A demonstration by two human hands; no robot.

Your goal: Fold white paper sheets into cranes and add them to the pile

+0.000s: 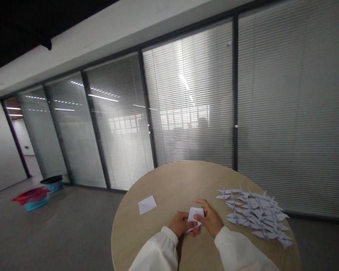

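Note:
Between my hands is a small piece of folded white paper (196, 213), held just above the table near its front. My left hand (180, 223) grips its lower left side, thumb on top and fingers underneath. On the right, my right hand (210, 219) pinches the paper with the thumb across its face, while the index finger reaches past the upper edge. Beyond my left hand lies a flat white paper sheet (147, 205) with a diagonal crease. Several folded paper cranes (257, 214) sit in a cluster to the right of my right hand.
The round wooden table (186, 177) has its far edge close to a glass partition (189, 98) with blinds. On the floor at left stand a basin with a red liner (32, 195) and another with a black liner (53, 182).

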